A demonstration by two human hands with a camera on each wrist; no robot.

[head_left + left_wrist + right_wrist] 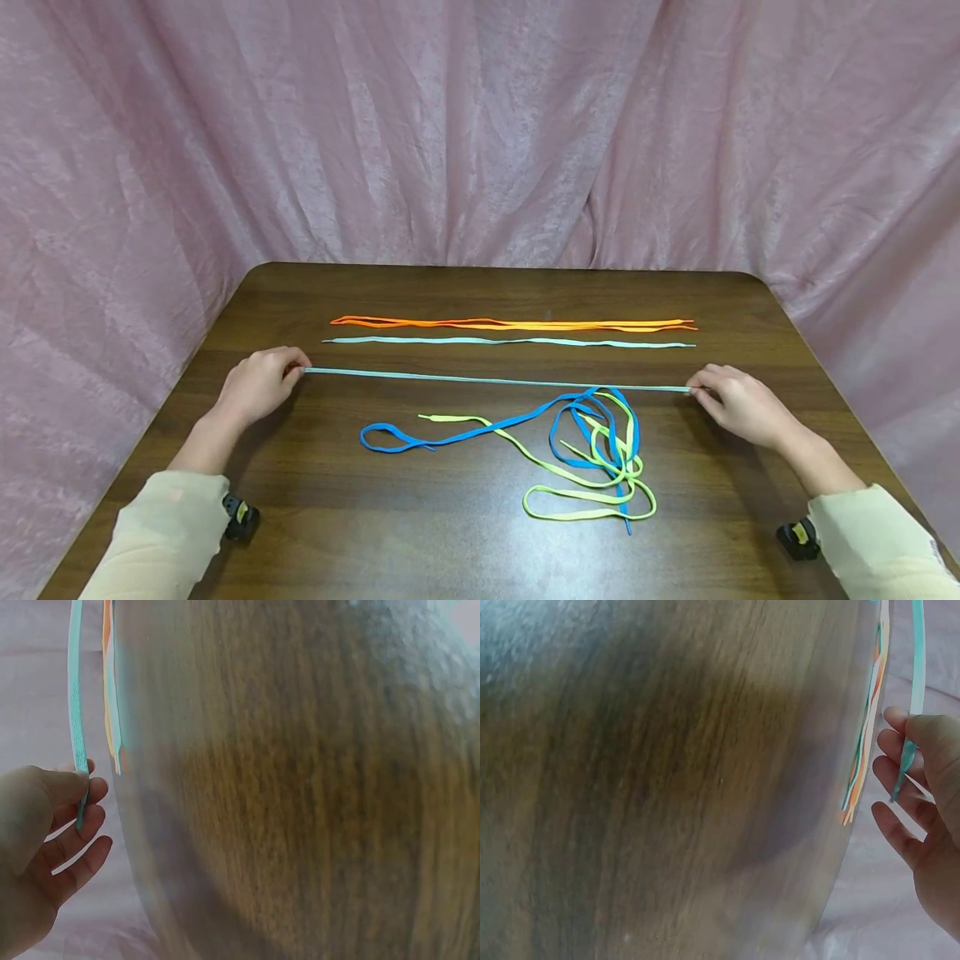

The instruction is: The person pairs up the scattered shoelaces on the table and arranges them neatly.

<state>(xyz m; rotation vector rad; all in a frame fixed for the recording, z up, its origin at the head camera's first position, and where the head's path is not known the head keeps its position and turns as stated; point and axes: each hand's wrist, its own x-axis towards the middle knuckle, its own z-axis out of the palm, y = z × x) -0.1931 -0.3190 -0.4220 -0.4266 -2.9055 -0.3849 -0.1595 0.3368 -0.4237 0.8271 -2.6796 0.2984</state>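
Observation:
A light teal shoelace [450, 377] is stretched nearly straight between the two hands. My left hand [258, 383] pinches one end between thumb and fingers, and a short tip pokes out below the thumb in the left wrist view. At the other end, my right hand [738, 406] pinches the lace, its tip [900, 780] hanging past the fingers. Beyond it, a second light teal shoelace [510, 341] lies straight across the table. Behind that one run orange shoelaces [450, 323], side by side and yellowish toward the right.
Nearer than the stretched lace, a blue shoelace [465, 435] and a yellow-green shoelace [585, 515] lie loosely tangled on the brown wooden table [337, 517]. Pink curtains [480, 133] hang behind the table's far edge. Each wrist carries a small black camera.

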